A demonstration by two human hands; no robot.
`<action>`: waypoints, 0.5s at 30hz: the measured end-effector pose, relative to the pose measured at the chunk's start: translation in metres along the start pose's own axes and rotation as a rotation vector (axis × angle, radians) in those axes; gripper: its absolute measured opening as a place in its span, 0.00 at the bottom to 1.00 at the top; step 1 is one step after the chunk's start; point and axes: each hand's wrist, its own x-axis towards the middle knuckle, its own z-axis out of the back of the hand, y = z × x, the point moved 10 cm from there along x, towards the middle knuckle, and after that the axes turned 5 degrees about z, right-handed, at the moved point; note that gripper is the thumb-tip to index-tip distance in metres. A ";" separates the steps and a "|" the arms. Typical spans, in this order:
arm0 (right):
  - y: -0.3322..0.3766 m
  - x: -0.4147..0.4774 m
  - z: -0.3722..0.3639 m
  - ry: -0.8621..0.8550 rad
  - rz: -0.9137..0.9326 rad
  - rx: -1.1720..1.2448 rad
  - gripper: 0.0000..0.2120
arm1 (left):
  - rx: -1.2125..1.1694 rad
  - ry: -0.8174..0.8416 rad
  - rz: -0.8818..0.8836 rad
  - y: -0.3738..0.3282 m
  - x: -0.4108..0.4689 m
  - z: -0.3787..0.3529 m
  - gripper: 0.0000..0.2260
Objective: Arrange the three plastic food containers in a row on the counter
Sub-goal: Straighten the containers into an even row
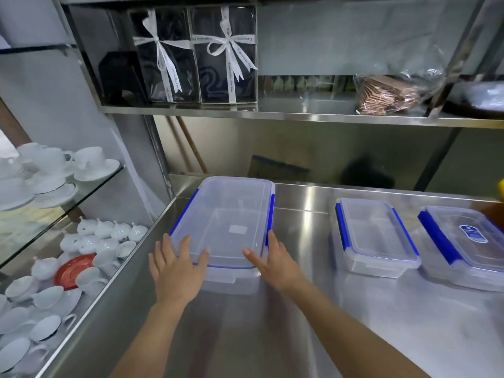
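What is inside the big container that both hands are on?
Nothing shows through the big container's clear lid except a small pale label. The near corners are covered by the left hand and right hand.

You're showing two bare forearms, no sleeves coming into view anywhere. Left hand [178, 271] and right hand [275, 261] are wearing nothing: no gloves, rings, watch or bands showing. Fingernails are looking short and unpainted. No markings showing on either wrist.
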 end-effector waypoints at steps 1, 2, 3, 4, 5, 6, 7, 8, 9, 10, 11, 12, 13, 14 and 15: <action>-0.004 -0.001 0.017 -0.050 0.006 -0.032 0.34 | -0.005 -0.055 -0.043 -0.016 -0.004 0.005 0.26; -0.010 -0.002 0.038 -0.124 0.006 -0.066 0.30 | -0.036 -0.096 -0.101 -0.037 -0.010 0.009 0.26; -0.019 -0.004 0.061 -0.208 0.003 -0.105 0.27 | -0.099 -0.114 -0.167 -0.061 -0.018 0.011 0.26; -0.029 -0.007 0.086 -0.291 -0.004 -0.152 0.24 | -0.184 -0.107 -0.236 -0.087 -0.025 0.010 0.25; -0.042 -0.011 0.109 -0.362 -0.022 -0.198 0.22 | -0.278 -0.077 -0.301 -0.114 -0.035 0.006 0.24; -0.057 -0.015 0.132 -0.419 -0.053 -0.231 0.20 | -0.365 -0.020 -0.353 -0.140 -0.044 -0.002 0.23; -0.074 -0.020 0.152 -0.460 -0.097 -0.245 0.19 | -0.434 0.063 -0.389 -0.163 -0.054 -0.015 0.24; -0.092 -0.025 0.169 -0.488 -0.151 -0.249 0.20 | -0.477 0.164 -0.410 -0.183 -0.064 -0.032 0.25; -0.111 -0.031 0.184 -0.502 -0.211 -0.258 0.22 | -0.495 0.277 -0.414 -0.200 -0.071 -0.052 0.26; -0.129 -0.037 0.196 -0.502 -0.268 -0.276 0.24 | -0.493 0.390 -0.409 -0.215 -0.079 -0.075 0.28; -0.146 -0.042 0.205 -0.492 -0.320 -0.294 0.26 | -0.476 0.489 -0.403 -0.227 -0.086 -0.096 0.30; -0.162 -0.046 0.211 -0.471 -0.363 -0.297 0.28 | -0.450 0.565 -0.396 -0.237 -0.092 -0.115 0.31; -0.177 -0.049 0.215 -0.448 -0.399 -0.273 0.29 | -0.422 0.620 -0.388 -0.245 -0.098 -0.133 0.32; -0.190 -0.052 0.216 -0.430 -0.429 -0.224 0.31 | -0.402 0.664 -0.375 -0.253 -0.103 -0.148 0.33; -0.202 -0.053 0.215 -0.417 -0.452 -0.169 0.33 | -0.392 0.706 -0.358 -0.258 -0.109 -0.163 0.33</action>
